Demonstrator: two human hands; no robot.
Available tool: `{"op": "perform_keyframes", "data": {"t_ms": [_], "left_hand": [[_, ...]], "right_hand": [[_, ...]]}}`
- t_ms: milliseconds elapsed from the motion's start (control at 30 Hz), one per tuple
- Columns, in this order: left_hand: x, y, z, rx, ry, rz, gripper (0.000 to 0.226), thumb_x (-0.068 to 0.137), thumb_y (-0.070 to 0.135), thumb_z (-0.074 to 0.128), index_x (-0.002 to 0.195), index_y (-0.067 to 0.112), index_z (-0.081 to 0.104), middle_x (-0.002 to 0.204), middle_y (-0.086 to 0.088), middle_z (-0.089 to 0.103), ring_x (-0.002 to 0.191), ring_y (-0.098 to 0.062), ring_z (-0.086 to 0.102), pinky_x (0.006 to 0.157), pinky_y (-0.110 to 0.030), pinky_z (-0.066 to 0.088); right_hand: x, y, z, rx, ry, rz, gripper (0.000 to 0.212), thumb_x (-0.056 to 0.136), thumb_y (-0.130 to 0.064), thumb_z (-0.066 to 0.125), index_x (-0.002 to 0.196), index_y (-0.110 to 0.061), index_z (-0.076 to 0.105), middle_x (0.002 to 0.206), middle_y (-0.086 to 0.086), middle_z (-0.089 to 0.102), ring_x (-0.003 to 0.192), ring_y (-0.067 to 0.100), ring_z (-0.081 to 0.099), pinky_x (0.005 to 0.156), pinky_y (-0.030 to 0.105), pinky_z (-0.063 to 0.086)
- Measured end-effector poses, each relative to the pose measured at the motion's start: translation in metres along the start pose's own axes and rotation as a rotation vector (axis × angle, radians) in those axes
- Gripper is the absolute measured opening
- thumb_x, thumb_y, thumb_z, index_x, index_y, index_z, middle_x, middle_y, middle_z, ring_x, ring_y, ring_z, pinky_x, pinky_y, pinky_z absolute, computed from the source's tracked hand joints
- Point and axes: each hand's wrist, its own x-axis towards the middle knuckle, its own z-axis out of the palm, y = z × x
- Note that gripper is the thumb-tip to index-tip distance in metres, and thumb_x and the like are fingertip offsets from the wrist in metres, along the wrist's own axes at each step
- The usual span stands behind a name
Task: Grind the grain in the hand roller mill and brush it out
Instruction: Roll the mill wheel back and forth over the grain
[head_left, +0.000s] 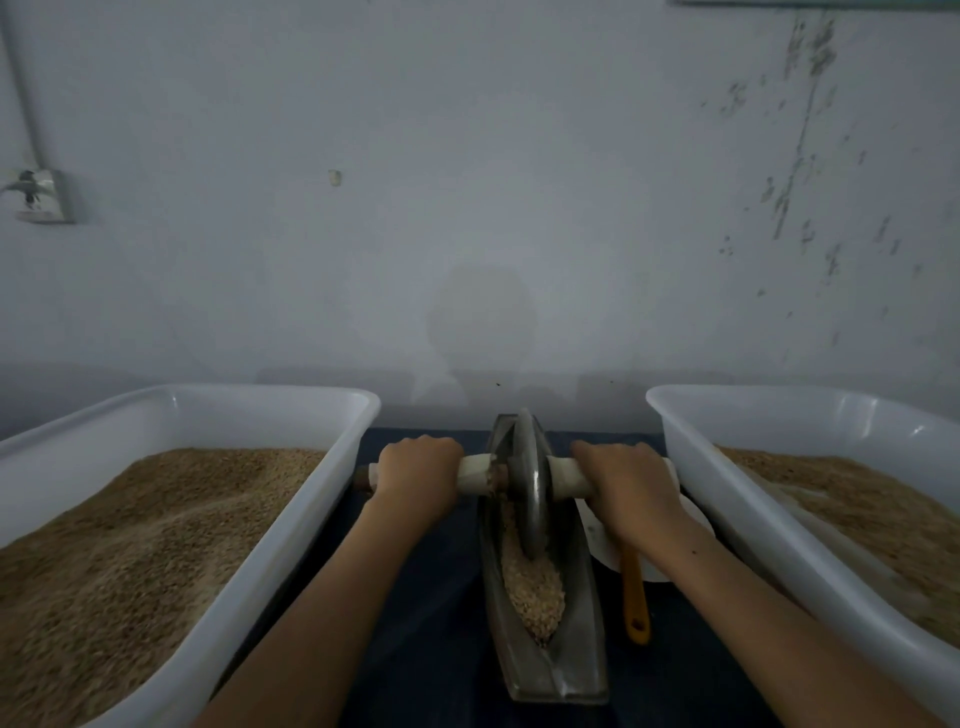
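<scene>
Two tubs (171, 415) on dark cloth (426, 597)

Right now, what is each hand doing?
Left hand: closed around the left handle of the mill wheel.
Right hand: closed around the right handle.

Worn on the head, looking forward and slightly down from close above both forearms, centred on the boat-shaped mill trough (545, 644) between two white tubs (332, 415), facing a pale wall (467, 182) just behind.
</scene>
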Motion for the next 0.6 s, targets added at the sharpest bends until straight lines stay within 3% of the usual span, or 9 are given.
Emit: {"op": "perform_keyframes", "data": {"t_ms": [200,367,467,600], "left_hand": [[-0.002,-0.005,-0.008,-0.017,-0.258,0.035,0.041,0.081,0.027,0.069,0.119,0.017,0.057,0.108,-0.004,0.064,0.098,-0.022,0.061,0.079,-0.032,0.043],[-0.002,-0.007,-0.012,-0.110,-0.471,0.069,0.011,0.078,0.018,0.071,0.084,0.016,0.062,0.063,0.004,0.060,0.057,-0.008,0.058,0.071,-0.029,0.048],[-0.002,-0.005,-0.013,-0.084,-0.428,0.062,0.021,0.077,0.021,0.072,0.096,0.014,0.066,0.064,0.004,0.061,0.059,-0.010,0.058,0.069,-0.029,0.045],[-0.001,-0.002,-0.008,0.007,-0.189,0.035,0.039,0.080,0.030,0.070,0.115,0.017,0.059,0.104,-0.003,0.064,0.094,-0.022,0.061,0.073,-0.032,0.038]], "right_hand": [[0.000,0.002,-0.014,0.001,-0.220,-0.011,0.022,0.086,-0.013,0.059,0.107,-0.020,0.058,0.108,0.003,0.062,0.100,0.021,0.060,0.072,0.028,0.039],[-0.001,0.002,-0.028,0.003,-0.481,-0.018,0.019,0.082,-0.015,0.065,0.100,-0.017,0.060,0.097,0.002,0.062,0.090,0.018,0.061,0.068,0.028,0.043],[0.000,0.002,-0.028,0.012,-0.497,-0.007,0.016,0.081,-0.015,0.065,0.094,-0.019,0.057,0.091,0.000,0.058,0.087,0.017,0.059,0.068,0.028,0.042],[0.004,0.001,-0.018,0.008,-0.336,0.020,0.019,0.085,-0.017,0.062,0.103,-0.020,0.059,0.103,0.001,0.062,0.094,0.019,0.061,0.070,0.027,0.039]]}}
